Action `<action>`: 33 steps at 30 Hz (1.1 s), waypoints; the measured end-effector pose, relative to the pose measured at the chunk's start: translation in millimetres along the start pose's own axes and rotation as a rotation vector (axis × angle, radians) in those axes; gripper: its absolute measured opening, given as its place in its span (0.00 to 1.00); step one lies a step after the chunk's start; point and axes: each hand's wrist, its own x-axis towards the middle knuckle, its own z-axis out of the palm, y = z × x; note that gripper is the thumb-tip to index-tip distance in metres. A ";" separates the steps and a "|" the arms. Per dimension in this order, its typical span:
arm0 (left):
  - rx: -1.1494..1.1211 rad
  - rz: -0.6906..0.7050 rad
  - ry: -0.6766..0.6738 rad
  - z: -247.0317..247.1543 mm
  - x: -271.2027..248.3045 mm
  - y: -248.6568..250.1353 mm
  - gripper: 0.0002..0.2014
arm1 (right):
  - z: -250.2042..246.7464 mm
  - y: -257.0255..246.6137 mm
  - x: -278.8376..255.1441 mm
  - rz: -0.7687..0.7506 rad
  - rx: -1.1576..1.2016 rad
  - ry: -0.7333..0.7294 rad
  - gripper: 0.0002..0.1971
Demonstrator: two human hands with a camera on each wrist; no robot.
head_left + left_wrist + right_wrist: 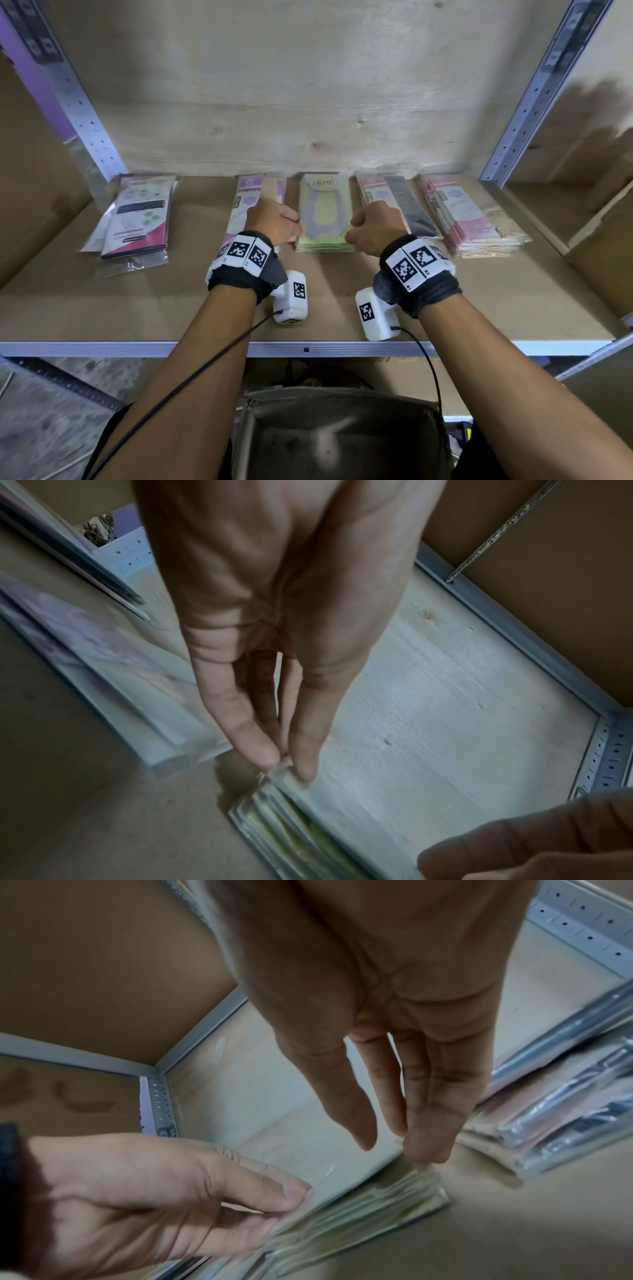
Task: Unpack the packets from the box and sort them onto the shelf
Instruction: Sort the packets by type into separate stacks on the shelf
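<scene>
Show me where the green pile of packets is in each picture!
Head: the green pile lies in the middle of the shelf.
Left wrist: the pile is at the bottom middle.
Right wrist: the pile is in the lower middle.
Shared landmark: the left hand holds the pile's edge in every view.

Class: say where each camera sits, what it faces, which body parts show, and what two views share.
Head: on the head, facing down at the shelf; left hand, right hand, forearms show.
Left wrist: along left fingers onto the green stack.
Right wrist: along right fingers; left hand shows.
Both wrist views share the green stack.
</scene>
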 end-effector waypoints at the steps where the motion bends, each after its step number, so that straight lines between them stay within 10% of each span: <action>1: -0.004 -0.002 -0.008 0.1 -0.5 0.4 0.18 | 0.0 0.0 -0.3 -0.001 -0.019 0.004 0.16; 27: -0.028 -0.061 -0.016 2.2 -6.6 11.5 0.22 | -1.7 0.7 -5.3 -0.049 -0.060 -0.022 0.21; 33: 0.107 -0.022 0.104 1.2 -0.8 16.5 0.20 | -28.5 10.8 -4.8 -0.131 0.232 -0.039 0.17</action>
